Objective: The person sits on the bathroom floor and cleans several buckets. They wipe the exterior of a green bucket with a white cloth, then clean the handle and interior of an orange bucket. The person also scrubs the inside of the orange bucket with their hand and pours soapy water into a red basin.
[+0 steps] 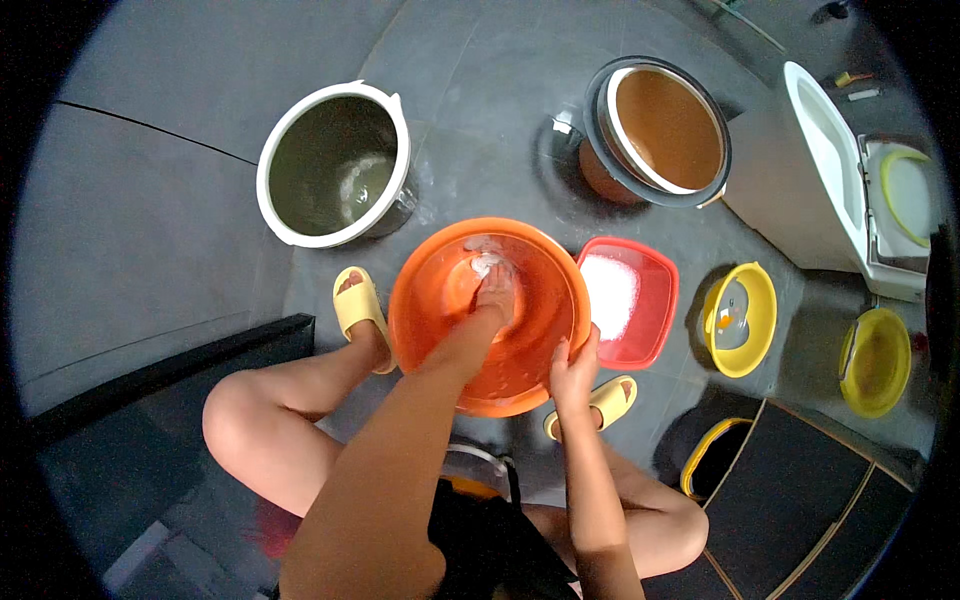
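An orange plastic basin (424, 375) stands on the floor between my feet, with what looks like liquid inside. My left hand (496, 291) reaches down into it, low over the bottom. A whitish patch (484, 264), perhaps foam or a wet lump, lies by the fingertips; blur hides whether they hold any of it. At the basin's right side, my right hand (576, 371) grips the rim, thumb towards the inside. Close beside that rim is a red plastic tub (652, 319), with a white powdery or granular heap (611, 292) in its left part.
Beyond the basin are a white-rimmed bucket (271, 161) and a dark-rimmed bucket (592, 112) with a brown interior. To the right lie a yellow bowl (765, 322), an olive-yellow basin (875, 364) and an open white-lidded appliance (825, 142). A dark panelled box (795, 480) sits lower right.
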{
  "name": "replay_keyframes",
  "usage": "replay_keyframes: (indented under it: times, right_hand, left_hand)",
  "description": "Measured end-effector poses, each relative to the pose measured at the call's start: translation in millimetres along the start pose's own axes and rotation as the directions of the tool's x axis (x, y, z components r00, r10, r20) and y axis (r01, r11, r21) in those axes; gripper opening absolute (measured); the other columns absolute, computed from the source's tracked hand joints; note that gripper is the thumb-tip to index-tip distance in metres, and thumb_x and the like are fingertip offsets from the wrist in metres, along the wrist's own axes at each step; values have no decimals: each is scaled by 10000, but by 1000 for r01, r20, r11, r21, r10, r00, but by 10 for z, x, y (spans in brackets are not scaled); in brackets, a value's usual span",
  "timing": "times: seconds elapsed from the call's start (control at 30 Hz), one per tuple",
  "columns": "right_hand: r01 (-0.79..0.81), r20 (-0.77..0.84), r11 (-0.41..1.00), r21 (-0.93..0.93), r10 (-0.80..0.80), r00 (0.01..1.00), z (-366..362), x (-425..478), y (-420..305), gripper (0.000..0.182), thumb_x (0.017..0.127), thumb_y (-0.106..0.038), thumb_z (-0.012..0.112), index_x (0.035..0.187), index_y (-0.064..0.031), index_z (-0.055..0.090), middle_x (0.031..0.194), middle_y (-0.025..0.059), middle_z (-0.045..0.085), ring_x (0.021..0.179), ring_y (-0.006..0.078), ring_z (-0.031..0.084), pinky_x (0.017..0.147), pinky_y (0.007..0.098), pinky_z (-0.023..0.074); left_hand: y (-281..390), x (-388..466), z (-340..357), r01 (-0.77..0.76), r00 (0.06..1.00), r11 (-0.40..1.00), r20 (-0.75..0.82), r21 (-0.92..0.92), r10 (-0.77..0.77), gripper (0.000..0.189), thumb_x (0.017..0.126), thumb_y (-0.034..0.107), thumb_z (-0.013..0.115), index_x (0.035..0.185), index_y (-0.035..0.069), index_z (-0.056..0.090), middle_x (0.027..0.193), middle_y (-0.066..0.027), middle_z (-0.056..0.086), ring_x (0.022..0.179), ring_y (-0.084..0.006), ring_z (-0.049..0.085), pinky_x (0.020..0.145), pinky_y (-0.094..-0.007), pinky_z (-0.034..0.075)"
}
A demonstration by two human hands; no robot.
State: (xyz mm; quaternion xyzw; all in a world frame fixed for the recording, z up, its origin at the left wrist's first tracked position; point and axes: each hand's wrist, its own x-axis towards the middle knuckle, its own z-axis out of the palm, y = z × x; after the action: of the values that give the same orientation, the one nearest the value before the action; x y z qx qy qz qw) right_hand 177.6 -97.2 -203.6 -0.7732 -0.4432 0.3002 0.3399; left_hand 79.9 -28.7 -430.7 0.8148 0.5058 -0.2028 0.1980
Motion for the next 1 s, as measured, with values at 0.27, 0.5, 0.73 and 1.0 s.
replay_keyframes:
  times: [0.27,0.5,0.73,1.0]
  right_hand:
    - [-6,-48,999,40,8,999,-1,23,55,369,774,18,473,1139,18,415,958,264,555,910,421,556,781,422,446]
    - [-37,-95,999,6,37,995,66,9,67,373,755,30,465,1126,26,429,947,263,561,906,424,557,780,426,444]
    - [-107,-149,992,68,116,982,55,-32,63,339,754,28,475,1093,31,462,939,250,570,896,401,567,790,417,439]
    - [-61,-184,997,42,67,981,86,-28,65,321,754,12,494,1073,35,463,911,244,577,870,401,572,774,423,442]
  left_hand:
    - [-89,-47,221,-584,805,812,-110,24,582,495,775,104,498,1255,3,431,1363,-148,349,1155,-245,474,916,-333,427]
    - [-293,386,328,-321,932,802,21,503,361,316,911,198,382,1194,98,481,1133,-148,550,1036,-197,547,857,-328,455]
    - [-558,-405,119,-304,937,941,225,151,266,326,920,222,355,1186,74,470,1135,-166,542,1043,-229,540,865,-342,448]
    - [-649,-758,127,-214,935,977,286,-18,210,347,930,250,324,1177,46,457,1139,-186,534,1051,-267,531,874,-359,440]
